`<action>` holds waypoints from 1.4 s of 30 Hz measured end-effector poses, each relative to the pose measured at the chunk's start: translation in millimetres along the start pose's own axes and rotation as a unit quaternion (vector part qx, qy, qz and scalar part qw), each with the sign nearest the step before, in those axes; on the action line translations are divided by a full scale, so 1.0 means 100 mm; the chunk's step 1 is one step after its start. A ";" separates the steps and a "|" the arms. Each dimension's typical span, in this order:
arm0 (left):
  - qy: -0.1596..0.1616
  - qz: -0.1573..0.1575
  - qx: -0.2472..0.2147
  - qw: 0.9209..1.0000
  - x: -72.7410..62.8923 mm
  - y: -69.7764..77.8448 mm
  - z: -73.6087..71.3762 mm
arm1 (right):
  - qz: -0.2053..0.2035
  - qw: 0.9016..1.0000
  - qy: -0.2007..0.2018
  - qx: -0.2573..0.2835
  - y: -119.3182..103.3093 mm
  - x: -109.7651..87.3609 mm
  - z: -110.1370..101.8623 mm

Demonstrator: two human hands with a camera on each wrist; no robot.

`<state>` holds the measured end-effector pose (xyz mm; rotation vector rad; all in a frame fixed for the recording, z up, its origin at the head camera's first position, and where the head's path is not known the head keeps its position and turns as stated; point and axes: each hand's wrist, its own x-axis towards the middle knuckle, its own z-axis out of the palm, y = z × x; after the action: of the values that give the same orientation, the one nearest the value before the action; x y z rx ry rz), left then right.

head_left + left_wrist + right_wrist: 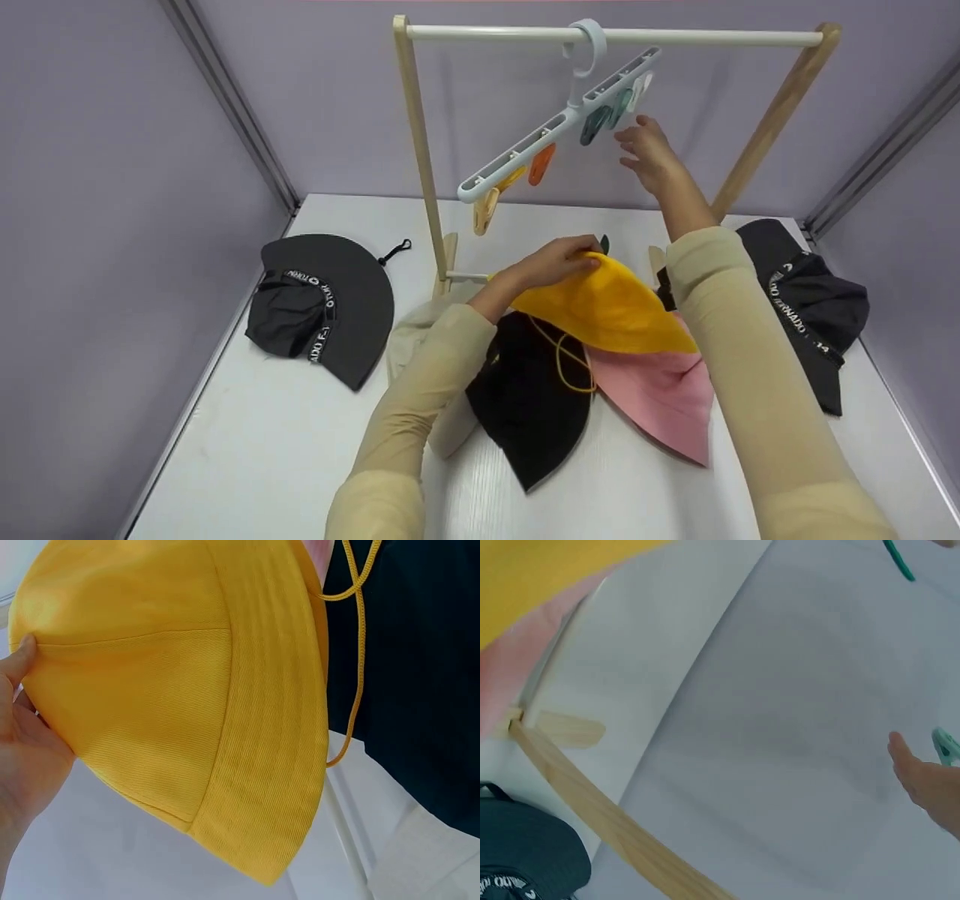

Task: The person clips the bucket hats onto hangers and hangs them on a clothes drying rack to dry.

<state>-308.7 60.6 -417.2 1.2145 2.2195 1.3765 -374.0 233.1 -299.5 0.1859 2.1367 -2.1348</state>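
My left hand (pixel 559 262) pinches a yellow bucket hat (pixel 604 307) at its crown, thumb on the near side. The hat hangs brim toward me, with its yellow cord (pixel 358 675) dangling. A small green leaf-like tip (pixel 604 244) stands up beside the fingers. Higher up, my right hand (pixel 649 156) is raised with spread, relaxed fingers and nothing in them. It is close to the green clips (pixel 596 124) and a white clip (pixel 640 91) on a pale blue clip hanger (pixel 517 154). An orange clip (pixel 541 163) and yellow clips (pixel 486 211) hang on its other arm.
The hanger hooks over the white bar (pixel 697 36) of a wooden-legged rack (pixel 420 142). Below lie a black hat (pixel 532 405), a pink hat (pixel 660 405) and a beige hat (pixel 409 337). Dark grey hats with lettered bands lie left (pixel 352 300) and right (pixel 821 300).
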 end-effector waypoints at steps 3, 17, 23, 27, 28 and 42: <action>-0.004 0.006 -0.002 1.000 -0.01 0.00 -0.01 | -0.019 1.000 -0.005 0.022 0.04 0.01 0.02; 0.003 0.001 -0.003 1.000 -0.04 -0.02 -0.02 | -0.045 0.987 -0.012 0.155 0.08 0.03 0.11; 0.007 0.000 -0.002 1.000 -0.05 -0.02 -0.01 | -0.051 0.979 0.029 0.196 0.09 0.03 0.09; 0.007 0.005 0.000 1.000 -0.04 -0.03 0.00 | -0.032 0.966 0.060 0.248 0.09 0.01 0.04; 0.006 0.005 0.001 1.000 -0.04 -0.03 0.00 | -0.023 0.963 0.066 0.260 0.09 0.00 0.03; -0.008 -0.003 -0.003 1.000 -0.03 0.03 0.04 | -0.027 0.963 0.089 0.253 0.20 -0.11 -0.26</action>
<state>-303.3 61.7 -417.4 1.2114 2.2056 1.3635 -359.8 258.9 -316.9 0.3779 1.6382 -2.7514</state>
